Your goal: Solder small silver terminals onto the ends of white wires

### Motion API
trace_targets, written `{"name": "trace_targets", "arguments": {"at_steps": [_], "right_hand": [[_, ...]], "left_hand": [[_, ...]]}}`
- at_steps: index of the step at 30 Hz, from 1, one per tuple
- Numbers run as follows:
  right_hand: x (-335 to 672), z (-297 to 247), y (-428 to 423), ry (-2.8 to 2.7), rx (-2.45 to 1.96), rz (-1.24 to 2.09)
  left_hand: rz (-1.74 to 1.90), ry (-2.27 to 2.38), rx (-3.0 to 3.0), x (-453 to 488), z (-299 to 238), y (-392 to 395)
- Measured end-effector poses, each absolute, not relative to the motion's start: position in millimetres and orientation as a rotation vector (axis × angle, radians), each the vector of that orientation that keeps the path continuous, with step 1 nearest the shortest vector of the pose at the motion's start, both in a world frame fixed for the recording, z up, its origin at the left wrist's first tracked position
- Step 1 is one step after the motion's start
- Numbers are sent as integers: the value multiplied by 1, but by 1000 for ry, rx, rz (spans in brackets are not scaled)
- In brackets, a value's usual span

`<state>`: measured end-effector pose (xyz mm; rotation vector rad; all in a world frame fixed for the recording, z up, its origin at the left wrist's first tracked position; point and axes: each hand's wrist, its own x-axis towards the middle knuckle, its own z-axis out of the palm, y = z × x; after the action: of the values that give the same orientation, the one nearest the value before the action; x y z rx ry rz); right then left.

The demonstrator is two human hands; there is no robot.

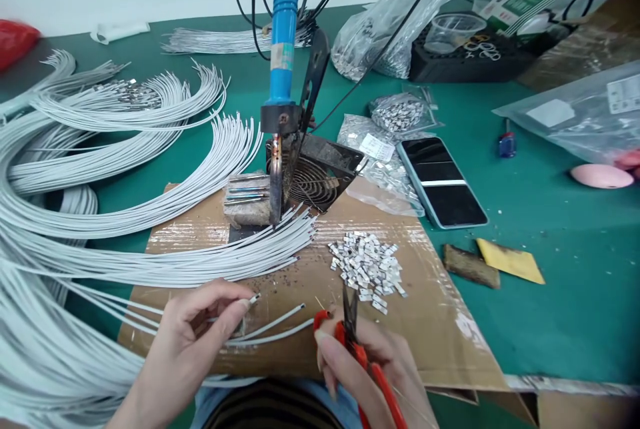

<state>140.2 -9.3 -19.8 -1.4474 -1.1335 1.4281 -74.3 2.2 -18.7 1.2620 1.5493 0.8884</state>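
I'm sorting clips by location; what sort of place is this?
Probably a workshop or factory assembly bench. Bundles of white wires cover its left side, what looks like a blue-handled soldering iron stands over it, and small metal pieces lie in a pile.

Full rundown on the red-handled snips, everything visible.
The red-handled snips have dark, narrow, pointed blades that look like metal and seem slightly parted. The glossy orange-red handles look like plastic; they run back past the picture's bottom edge. The right hand grips them, fingers partly hiding the handles. The blades point away from the wearer, toward the pile of small metal pieces; whether they touch it is unclear.
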Motion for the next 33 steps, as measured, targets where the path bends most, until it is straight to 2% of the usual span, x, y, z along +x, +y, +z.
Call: {"name": "trace_targets", "arguments": {"at_steps": [9, 15, 17, 19, 21, 24, 28, 33], "right_hand": [[151, -33, -1, -1179, -1527, 1258], [202, -13, -6, -1338, -1347, 1156], [223, -7, -23, -1501, -1326, 1264], [238, -14, -46, -1807, -1312, 1518], [246, -41, -71, -1980, -1523, 1639], [243, -110, -100, -1941, -1790, 1534], [227, -192, -115, -1928, -1898, 1487], [220, -224, -117, -1996, -1864, 1421]], "left_hand": [[882, 1593, 1360, -72, -16, 3], [835, 1653, 1825, -67, -25, 13], [800, 1658, 1869, -67, -32, 13], [780, 1681, 1836, -69, -37, 12], [805, 1706, 1748, -70, -41, 9], [835, 1725, 1685, -72, -42, 6], [781, 1628, 1783, -70, -38, 5], [777, 1483, 2036, -65, -31, 6]]}}
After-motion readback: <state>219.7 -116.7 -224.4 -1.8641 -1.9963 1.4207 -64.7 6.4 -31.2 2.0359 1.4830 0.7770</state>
